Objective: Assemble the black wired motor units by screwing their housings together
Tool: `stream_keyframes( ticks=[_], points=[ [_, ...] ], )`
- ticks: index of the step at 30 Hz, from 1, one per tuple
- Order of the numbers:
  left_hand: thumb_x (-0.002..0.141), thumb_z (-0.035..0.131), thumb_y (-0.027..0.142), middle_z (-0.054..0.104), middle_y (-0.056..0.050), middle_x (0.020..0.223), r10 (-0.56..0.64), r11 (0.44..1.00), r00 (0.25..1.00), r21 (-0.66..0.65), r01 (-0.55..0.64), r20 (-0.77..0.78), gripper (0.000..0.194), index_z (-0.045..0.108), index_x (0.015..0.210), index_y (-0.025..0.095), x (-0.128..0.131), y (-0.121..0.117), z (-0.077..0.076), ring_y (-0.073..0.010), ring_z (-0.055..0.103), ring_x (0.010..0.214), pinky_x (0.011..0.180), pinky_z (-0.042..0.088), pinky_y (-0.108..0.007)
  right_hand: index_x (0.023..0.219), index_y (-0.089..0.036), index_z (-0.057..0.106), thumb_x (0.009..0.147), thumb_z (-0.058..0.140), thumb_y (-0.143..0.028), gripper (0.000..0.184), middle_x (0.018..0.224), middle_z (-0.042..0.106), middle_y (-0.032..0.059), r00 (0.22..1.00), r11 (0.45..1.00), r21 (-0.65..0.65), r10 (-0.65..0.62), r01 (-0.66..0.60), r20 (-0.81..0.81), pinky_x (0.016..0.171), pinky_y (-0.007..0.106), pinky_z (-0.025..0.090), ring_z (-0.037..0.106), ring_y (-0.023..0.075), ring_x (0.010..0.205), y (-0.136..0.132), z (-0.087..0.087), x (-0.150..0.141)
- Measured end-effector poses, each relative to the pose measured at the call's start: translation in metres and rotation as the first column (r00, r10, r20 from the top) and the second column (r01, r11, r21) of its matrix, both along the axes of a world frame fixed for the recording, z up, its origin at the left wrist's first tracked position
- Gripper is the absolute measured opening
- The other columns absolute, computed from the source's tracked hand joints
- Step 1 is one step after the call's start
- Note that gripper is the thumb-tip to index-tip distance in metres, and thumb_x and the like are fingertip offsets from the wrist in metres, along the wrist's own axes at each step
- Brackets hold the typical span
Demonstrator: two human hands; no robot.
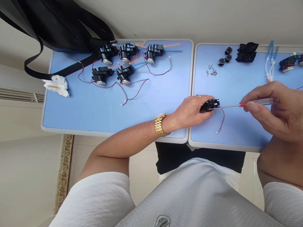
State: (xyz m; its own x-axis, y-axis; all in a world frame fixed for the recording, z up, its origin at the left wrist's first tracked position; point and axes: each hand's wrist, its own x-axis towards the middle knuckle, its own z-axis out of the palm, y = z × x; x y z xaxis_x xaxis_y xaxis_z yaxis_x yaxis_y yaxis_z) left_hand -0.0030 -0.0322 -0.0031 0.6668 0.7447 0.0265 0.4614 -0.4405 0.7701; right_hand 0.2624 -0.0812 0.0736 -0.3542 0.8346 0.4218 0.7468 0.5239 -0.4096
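The left hand (189,111) is curling closed around a small black plastic housing (209,105) over the blue folding table (161,104), a twisted red wire (222,121) trailing from it, while the right hand (267,110) is pinching a red-handled screwdriver (257,102), its shaft reaching the housing. Five assembled-looking units (125,63) with tubing are sitting further left, with another (290,62) at far right. Black housing pieces (247,52), round black parts (224,55), loose screws (212,71) and clear tube fittings (271,61) are lying unused, and a black bag (47,25) is draping over the table's corner
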Motion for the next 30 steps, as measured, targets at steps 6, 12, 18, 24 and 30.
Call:
stream_keyframes(
  ticks=[6, 12, 18, 24, 30],
  points=[
    [0.1, 0.067, 0.029, 0.084, -0.007, 0.132, 0.004, 1.0, 1.0, 0.01, -0.004, -0.016, 0.043, 0.073, 0.141, 0.02, 0.0, 0.0, -0.001, -0.0255, 0.08, 0.119, 0.108, 0.061, -0.038, 0.081, -0.026, 0.066, 0.105, 0.076, -0.04, 0.03, 0.057, 0.062, -0.0122, 1.0, 0.974, 0.225, 0.004, -0.011, 0.029, 0.046, 0.026, 0.033, 0.052, 0.0055, 0.048, 0.01, -0.006, 0.001],
    [0.1, 0.067, 0.028, 0.084, -0.007, 0.132, 0.006, 1.0, 1.0, 0.01, -0.006, -0.01, 0.042, 0.074, 0.14, 0.02, 0.0, 0.0, -0.001, -0.0249, 0.08, 0.117, 0.107, 0.061, -0.037, 0.082, -0.025, 0.065, 0.112, 0.063, -0.061, 0.046, 0.057, 0.06, -0.0102, 0.998, 0.969, 0.245, 0.019, -0.034, 0.065, 0.045, 0.027, 0.03, 0.054, 0.0062, 0.049, 0.014, -0.008, 0.004],
    [0.101, 0.066, 0.027, 0.084, -0.007, 0.129, -0.006, 1.0, 1.0, 0.006, 0.007, -0.01, 0.041, 0.074, 0.139, 0.018, 0.0, 0.0, 0.002, -0.0249, 0.08, 0.115, 0.104, 0.06, -0.036, 0.101, -0.027, 0.071, 0.108, 0.072, -0.047, 0.021, 0.091, 0.08, -0.007, 0.998, 0.999, 0.02, -0.047, 0.048, -0.046, 0.056, 0.027, 0.043, 0.064, 0.0076, 0.061, 0.0, -0.006, -0.001],
    [0.101, 0.066, 0.028, 0.084, -0.007, 0.129, -0.007, 1.0, 1.0, 0.026, 0.008, -0.028, 0.042, 0.073, 0.141, 0.019, 0.0, 0.0, -0.002, -0.0255, 0.08, 0.117, 0.107, 0.06, -0.037, 0.081, -0.026, 0.065, 0.103, 0.08, -0.041, 0.03, 0.06, 0.066, -0.0121, 1.0, 0.972, 0.233, 0.004, -0.008, 0.014, 0.046, 0.024, 0.037, 0.061, 0.0061, 0.051, 0.011, -0.009, 0.0],
    [0.101, 0.066, 0.028, 0.084, -0.007, 0.13, -0.001, 1.0, 1.0, 0.019, 0.002, -0.024, 0.042, 0.073, 0.141, 0.02, 0.0, 0.0, -0.001, -0.0248, 0.08, 0.115, 0.106, 0.061, -0.038, 0.077, -0.025, 0.066, 0.112, 0.063, -0.06, 0.05, 0.051, 0.055, -0.0103, 0.997, 0.984, 0.173, 0.016, -0.027, 0.069, 0.044, 0.028, 0.031, 0.046, 0.0053, 0.042, 0.012, -0.003, 0.003]
  ],
)
